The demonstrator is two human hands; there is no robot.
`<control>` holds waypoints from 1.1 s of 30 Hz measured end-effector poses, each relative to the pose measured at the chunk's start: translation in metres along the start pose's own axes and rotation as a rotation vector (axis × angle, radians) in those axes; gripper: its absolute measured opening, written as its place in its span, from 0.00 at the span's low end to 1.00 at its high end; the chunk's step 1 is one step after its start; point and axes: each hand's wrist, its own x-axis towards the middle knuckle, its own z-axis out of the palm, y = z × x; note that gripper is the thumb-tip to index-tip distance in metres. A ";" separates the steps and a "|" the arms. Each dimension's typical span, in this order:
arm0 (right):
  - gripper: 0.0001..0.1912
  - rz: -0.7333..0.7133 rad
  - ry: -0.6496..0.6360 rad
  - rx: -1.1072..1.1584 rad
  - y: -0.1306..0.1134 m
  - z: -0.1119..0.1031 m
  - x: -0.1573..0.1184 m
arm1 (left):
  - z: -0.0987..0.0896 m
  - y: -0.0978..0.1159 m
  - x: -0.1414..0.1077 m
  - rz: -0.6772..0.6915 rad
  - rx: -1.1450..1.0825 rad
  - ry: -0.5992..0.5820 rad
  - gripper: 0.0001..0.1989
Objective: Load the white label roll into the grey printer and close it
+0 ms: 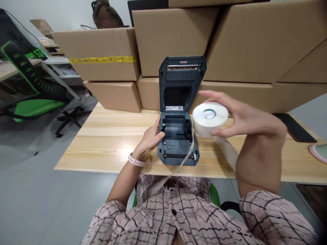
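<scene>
A dark grey label printer (178, 149) stands on the wooden table, its lid (182, 76) raised and its roll bay uncovered. My left hand (150, 136) grips the printer's left side wall, thumb over the rim and fingers along the outside. To the right of the printer, my right hand (230, 112) holds a white label roll (209, 119) above the table, thumb and fingers around its outer side. A loose strip of labels (187, 154) hangs from the roll, crossing the printer's front right corner and trailing down toward my lap.
Stacked cardboard boxes (173, 41) wall off the table's back edge. On the right lie a flat black object (295, 127) and a pink-rimmed green item (319, 153). A green office chair (38, 105) stands at far left. Behind the boxes a person's head (107, 15) shows.
</scene>
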 end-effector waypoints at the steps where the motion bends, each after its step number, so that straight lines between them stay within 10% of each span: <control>1: 0.60 0.025 0.058 -0.031 0.004 -0.006 -0.009 | 0.000 0.000 0.000 -0.005 0.006 0.006 0.46; 6: 0.53 0.270 0.223 -0.140 0.039 -0.001 -0.031 | 0.002 -0.005 0.001 0.002 -0.012 0.012 0.46; 14: 0.56 0.342 0.084 0.075 0.111 0.041 -0.002 | 0.003 -0.009 0.002 0.033 -0.107 0.018 0.46; 18: 0.57 0.382 0.049 0.114 0.109 0.056 -0.003 | 0.004 -0.009 0.002 0.033 -0.120 0.035 0.46; 24: 0.39 0.305 0.069 -0.048 0.062 -0.007 -0.057 | 0.006 -0.012 0.003 0.043 -0.131 0.036 0.46; 28: 0.23 0.473 0.067 0.125 0.090 -0.041 -0.090 | 0.005 -0.013 0.004 0.049 -0.125 0.035 0.46; 33: 0.32 0.555 0.022 0.339 0.137 0.016 -0.103 | 0.006 -0.014 0.004 0.031 -0.129 0.046 0.47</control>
